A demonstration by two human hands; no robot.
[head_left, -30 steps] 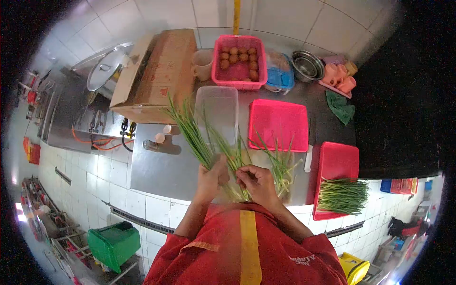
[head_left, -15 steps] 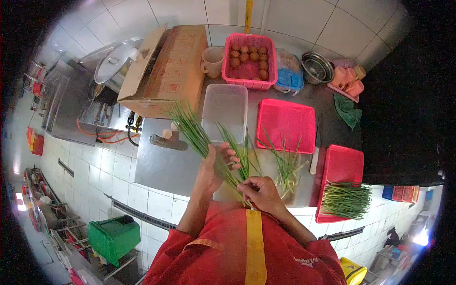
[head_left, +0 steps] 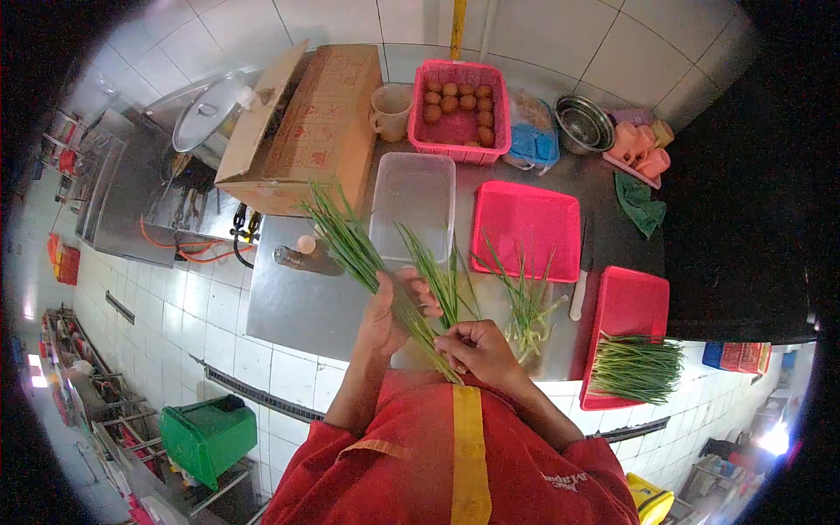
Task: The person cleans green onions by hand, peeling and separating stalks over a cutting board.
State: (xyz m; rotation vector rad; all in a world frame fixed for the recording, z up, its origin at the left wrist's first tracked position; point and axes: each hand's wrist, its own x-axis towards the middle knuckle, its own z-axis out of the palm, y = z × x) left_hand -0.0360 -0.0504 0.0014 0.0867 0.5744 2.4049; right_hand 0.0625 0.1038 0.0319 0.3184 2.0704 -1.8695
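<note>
A bunch of long green spring onions (head_left: 346, 241) lies slantwise across my left hand (head_left: 394, 315), whose thumb and fingers curl round it. My right hand (head_left: 477, 350) pinches near the lower ends of the same stalks, close to my red shirt. Behind my hands a second bunch of spring onions (head_left: 429, 267) rests on a pale cutting board (head_left: 556, 350). Loose spring onions with white bases (head_left: 528, 319) lie on the board to the right. A white-handled knife (head_left: 578, 296) is beside the board. More spring onions (head_left: 637, 369) fill the near end of a red tray (head_left: 634, 302).
An empty pink tray (head_left: 529, 227) and a clear plastic container (head_left: 414, 201) stand beyond the board. Farther back are a cardboard box (head_left: 319, 122), a pink basket (head_left: 459, 153) of round brown items, metal bowls (head_left: 584, 124) and a green cloth (head_left: 640, 206).
The held bunch and my left hand have shifted very slightly downward and to the left. My right hand stays at the lower stalk ends, its fingers a little changed.
</note>
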